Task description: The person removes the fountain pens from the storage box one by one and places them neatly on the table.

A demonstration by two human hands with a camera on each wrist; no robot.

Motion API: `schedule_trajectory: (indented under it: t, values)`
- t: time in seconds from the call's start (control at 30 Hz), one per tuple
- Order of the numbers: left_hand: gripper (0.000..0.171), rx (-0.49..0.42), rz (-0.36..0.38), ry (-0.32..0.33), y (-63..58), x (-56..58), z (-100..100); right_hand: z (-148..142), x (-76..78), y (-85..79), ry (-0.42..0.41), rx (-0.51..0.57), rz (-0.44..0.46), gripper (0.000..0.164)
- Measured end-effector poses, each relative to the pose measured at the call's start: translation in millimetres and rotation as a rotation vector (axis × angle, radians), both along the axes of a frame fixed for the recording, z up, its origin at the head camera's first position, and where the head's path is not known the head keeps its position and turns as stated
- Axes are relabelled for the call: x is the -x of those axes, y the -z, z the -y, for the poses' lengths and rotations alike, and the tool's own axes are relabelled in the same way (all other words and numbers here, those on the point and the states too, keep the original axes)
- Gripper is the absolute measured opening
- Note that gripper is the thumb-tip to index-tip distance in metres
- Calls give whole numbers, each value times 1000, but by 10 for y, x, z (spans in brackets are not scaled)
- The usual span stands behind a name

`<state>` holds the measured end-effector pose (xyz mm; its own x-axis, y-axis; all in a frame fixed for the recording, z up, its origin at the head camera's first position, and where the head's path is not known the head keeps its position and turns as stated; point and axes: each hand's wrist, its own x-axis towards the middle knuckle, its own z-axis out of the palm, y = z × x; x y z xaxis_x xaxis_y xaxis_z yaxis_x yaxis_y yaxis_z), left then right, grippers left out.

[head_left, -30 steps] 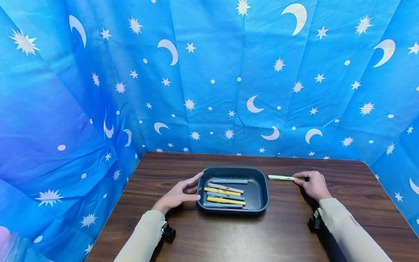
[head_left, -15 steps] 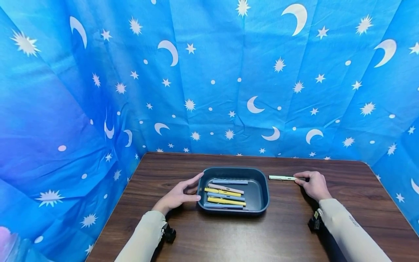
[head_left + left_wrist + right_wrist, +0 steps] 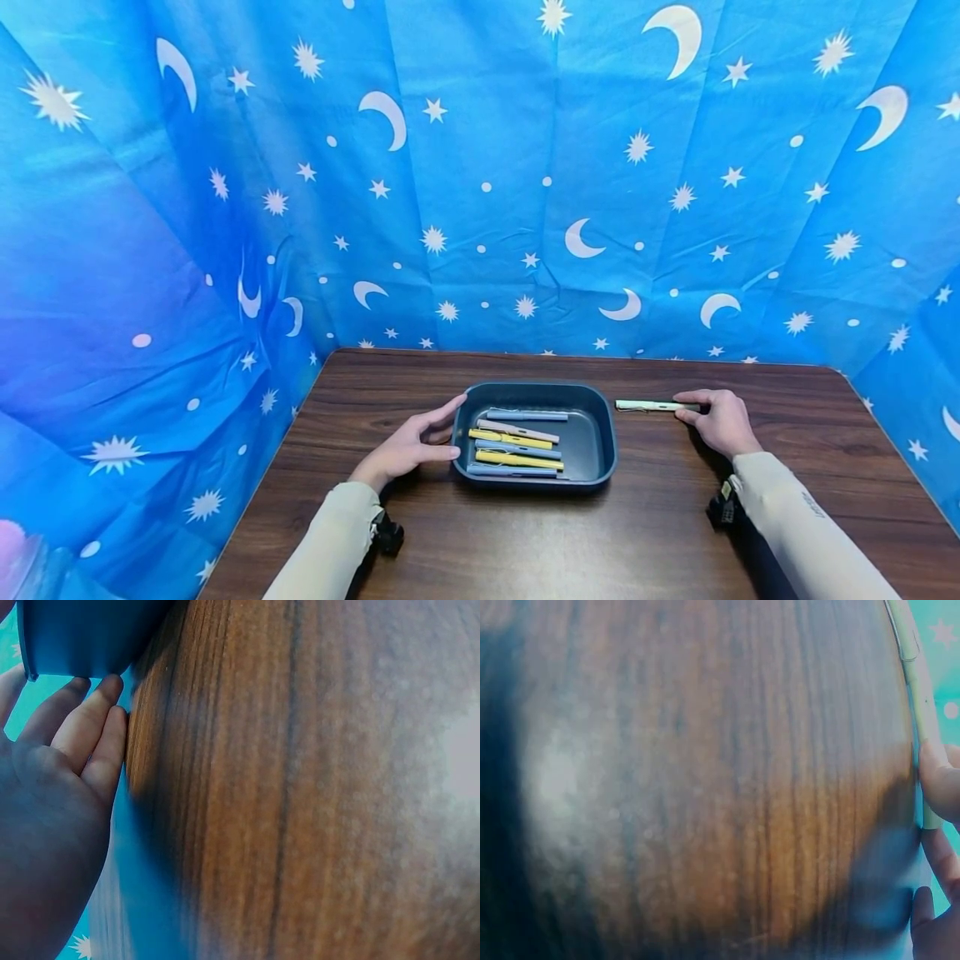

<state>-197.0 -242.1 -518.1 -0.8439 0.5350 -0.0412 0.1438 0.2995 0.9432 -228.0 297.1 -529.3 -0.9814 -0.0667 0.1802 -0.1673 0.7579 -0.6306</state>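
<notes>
In the head view a dark blue-grey rectangular tray (image 3: 596, 477) stands on the table. Inside lie several pens: blue ones such as the far blue pen (image 3: 527, 415), a pale pink pen (image 3: 517, 430) and two yellow pens, the nearer yellow pen (image 3: 519, 460) among them. My left hand (image 3: 405, 446) rests against the tray's left side, thumb toward the near part and fingers toward the far corner. The left wrist view shows its fairly straight fingers (image 3: 90, 731) touching the tray wall. To the tray's right, my right hand (image 3: 722, 423) pinches the right end of a pale green pen (image 3: 648, 406) at the tabletop.
The brown wood-grain table (image 3: 525, 550) has its far edge against a blue curtain (image 3: 480, 208) with moons and stars. Small black devices are strapped at both wrists, one being the left wrist device (image 3: 388, 533). A pinkish item (image 3: 11, 542) shows at lower left.
</notes>
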Motion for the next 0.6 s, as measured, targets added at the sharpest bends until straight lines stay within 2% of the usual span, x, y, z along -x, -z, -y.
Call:
schedule_trajectory:
  t: [0.33, 0.6]
  values:
    - [80, -9, 1, -1, 10, 3, -8, -45, -33, -66, 24, 35, 20, 41]
    - [81, -10, 1, -6, 36, 19, 3, -78, -76, -199, 23, 91, 70, 46]
